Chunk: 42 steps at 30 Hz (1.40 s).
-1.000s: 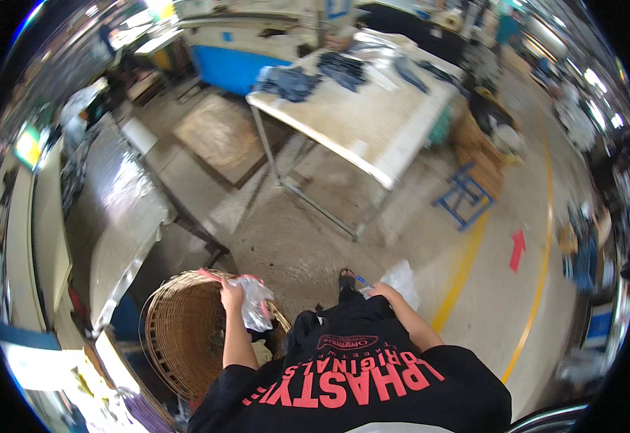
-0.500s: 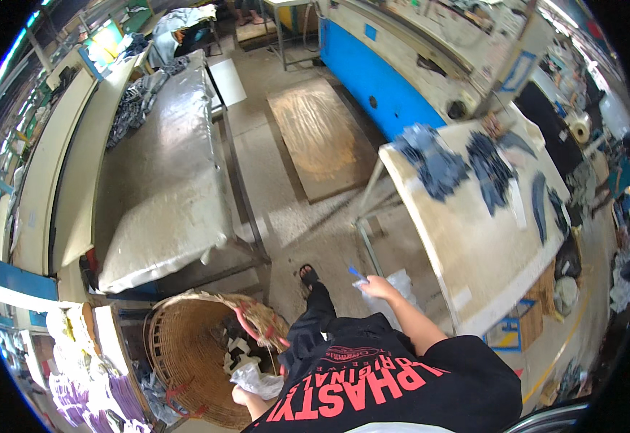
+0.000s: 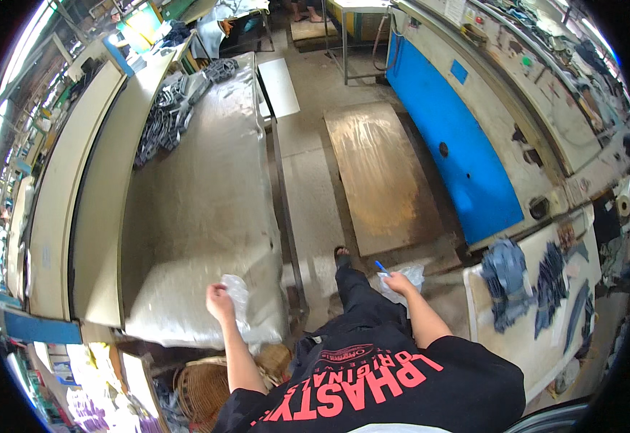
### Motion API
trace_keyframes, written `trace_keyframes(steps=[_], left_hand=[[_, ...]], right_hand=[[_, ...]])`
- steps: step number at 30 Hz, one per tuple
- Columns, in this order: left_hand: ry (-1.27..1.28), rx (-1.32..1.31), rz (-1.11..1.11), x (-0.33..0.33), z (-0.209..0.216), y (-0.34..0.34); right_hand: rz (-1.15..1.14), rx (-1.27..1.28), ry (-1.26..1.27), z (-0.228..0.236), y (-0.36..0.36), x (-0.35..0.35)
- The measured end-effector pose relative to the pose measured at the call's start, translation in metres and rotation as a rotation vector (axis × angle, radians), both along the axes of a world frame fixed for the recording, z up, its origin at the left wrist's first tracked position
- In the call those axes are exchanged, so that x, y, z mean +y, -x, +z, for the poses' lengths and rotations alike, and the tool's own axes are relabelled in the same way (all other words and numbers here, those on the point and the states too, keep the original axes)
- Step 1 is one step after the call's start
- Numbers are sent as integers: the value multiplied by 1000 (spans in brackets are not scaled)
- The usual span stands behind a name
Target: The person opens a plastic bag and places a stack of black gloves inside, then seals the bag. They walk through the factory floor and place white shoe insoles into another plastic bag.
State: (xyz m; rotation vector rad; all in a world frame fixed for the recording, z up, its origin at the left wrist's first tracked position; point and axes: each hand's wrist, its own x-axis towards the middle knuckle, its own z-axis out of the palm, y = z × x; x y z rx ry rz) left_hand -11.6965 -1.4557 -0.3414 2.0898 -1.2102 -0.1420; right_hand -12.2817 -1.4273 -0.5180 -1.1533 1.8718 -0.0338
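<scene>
Workshop floor | L hand [image 3: 219, 300]: crumpled clear bag [image 3: 237, 294] | R hand [image 3: 396, 283]: similar, prob. plastic [image 3: 407, 275]

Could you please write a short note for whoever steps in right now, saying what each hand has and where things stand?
Left hand: shut on a clear plastic bag, held over the near end of the long plastic-covered table.
Right hand: shut on a second clear bag together with a blue pen, held out above the floor.
Wicker basket: on the floor below the left forearm, at the table's near end.
Denim pieces: lying on the pale table at the right.
Done: both bags are in hand.
Left: neither bag is set down or filled yet.
</scene>
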Motion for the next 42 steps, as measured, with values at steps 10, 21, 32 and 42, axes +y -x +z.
trace_keyframes(steps=[10, 21, 32, 42], left_hand=[[-465, -139, 549, -112, -38, 56], [-330, 35, 1243, -281, -62, 4], [163, 424, 236, -849, -17, -7], [-382, 711, -518, -1179, 24, 108]], right_hand=[[129, 208, -315, 35, 45, -319], [445, 57, -110, 45, -55, -687], [230, 129, -114, 20, -49, -964], [-53, 18, -226, 46, -15, -1238]])
